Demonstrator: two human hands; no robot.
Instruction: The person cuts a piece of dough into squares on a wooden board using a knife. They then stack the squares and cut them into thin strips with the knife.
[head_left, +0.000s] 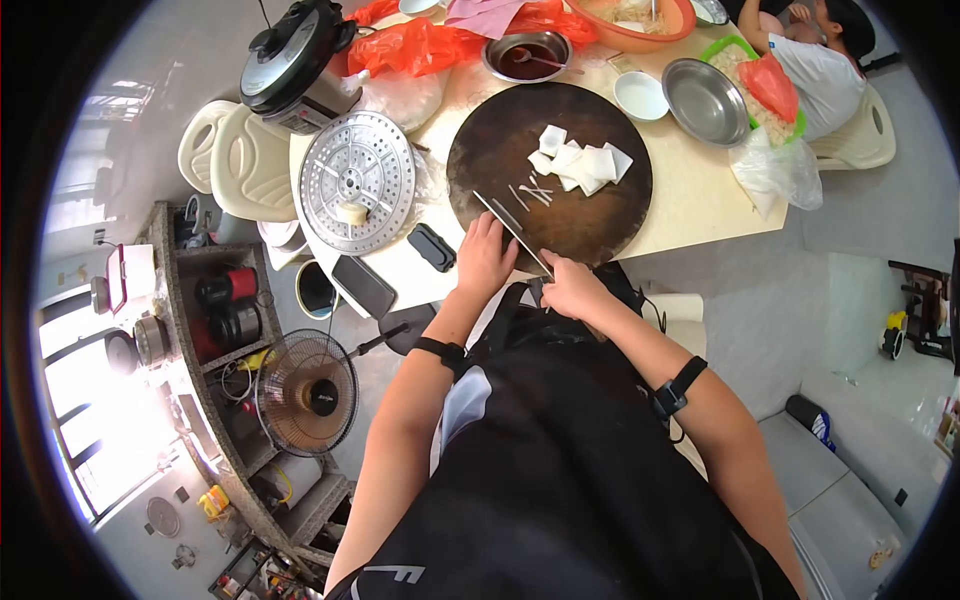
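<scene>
A round dark wooden chopping board [600,232] lies at the table's front. My right hand [572,287] is closed around the handle of a kitchen knife [512,232], whose blade points away to the upper left over the board's near edge. Just left of the blade, my left hand [484,257] rests on the board with its fingers bent and close together; whatever lies under the fingertips is hidden. Beyond the blade are several thin white strips [536,191]. Farther back on the board is a loose pile of flat white slices [585,165].
Left of the board are a perforated steamer plate [340,180], a black case [432,247] and a phone [364,286]. Behind stand a sauce bowl [527,57] and a pressure cooker [295,65]. A metal basin [705,103] and small white bowl [641,96] are right. Another person [825,75] sits at the far right.
</scene>
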